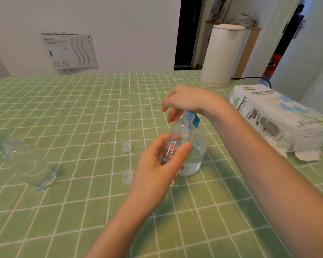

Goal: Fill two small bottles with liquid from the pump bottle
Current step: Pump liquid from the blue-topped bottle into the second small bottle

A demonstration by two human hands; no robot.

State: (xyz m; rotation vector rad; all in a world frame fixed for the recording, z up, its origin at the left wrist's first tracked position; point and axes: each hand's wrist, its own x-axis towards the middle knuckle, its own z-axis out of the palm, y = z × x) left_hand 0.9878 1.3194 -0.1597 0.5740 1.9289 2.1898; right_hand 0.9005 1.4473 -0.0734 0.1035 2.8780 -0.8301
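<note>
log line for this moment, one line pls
left hand: holds small bottle at pump nozzle | right hand: on pump bottle head | caps off | second bottle lying left

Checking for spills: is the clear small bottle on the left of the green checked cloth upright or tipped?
Tipped. The clear small bottle lies on its side on the green checked cloth, base toward the camera.

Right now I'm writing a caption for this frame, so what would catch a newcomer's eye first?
The two hands at centre: the left hand holds a small clear bottle up to the blue pump head, which the right hand presses from above. Behind it stands the pump bottle, partly full of clear liquid, on the green checked tablecloth. Two loose caps lie just left, and a tissue pack sits at right.
</note>
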